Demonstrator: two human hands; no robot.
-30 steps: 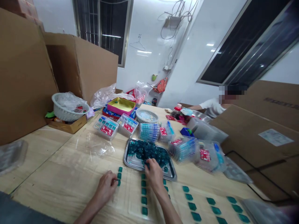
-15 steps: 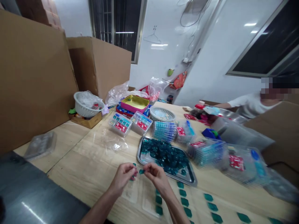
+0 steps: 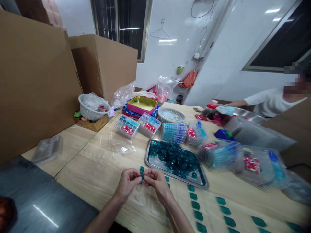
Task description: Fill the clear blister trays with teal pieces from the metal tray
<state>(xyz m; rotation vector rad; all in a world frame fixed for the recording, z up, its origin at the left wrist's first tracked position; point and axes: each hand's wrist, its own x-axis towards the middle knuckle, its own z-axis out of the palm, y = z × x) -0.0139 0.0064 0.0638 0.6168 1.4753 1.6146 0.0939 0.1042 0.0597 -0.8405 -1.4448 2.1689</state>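
Observation:
My left hand (image 3: 128, 183) pinches small dark-teal translucent pieces (image 3: 142, 169) at their left side. My right hand (image 3: 156, 183) meets it from the right, fingertips closed against the same pieces; its own piece is mostly hidden by the fingers. Beneath both hands lie clear plastic trays (image 3: 139, 198) on the wooden table. Just beyond my right hand, a metal tray (image 3: 204, 183) bears a heap of similar teal pieces (image 3: 173, 158). More flat teal pieces (image 3: 195, 205) lie in rows to the right, some partly behind my right forearm.
Clear boxes with red-and-white packets (image 3: 127, 129) and stacked clear cases (image 3: 173, 133) stand behind the metal tray. White baskets (image 3: 93, 111) and a pink tin (image 3: 142, 105) sit farther back. Cardboard (image 3: 36, 81) walls the left. A person in a white sleeve (image 3: 261, 97) is at the right.
My hands have come together. The teal piece in my right fingers has moved left to the pieces in my left hand. The whole view has shifted slightly.

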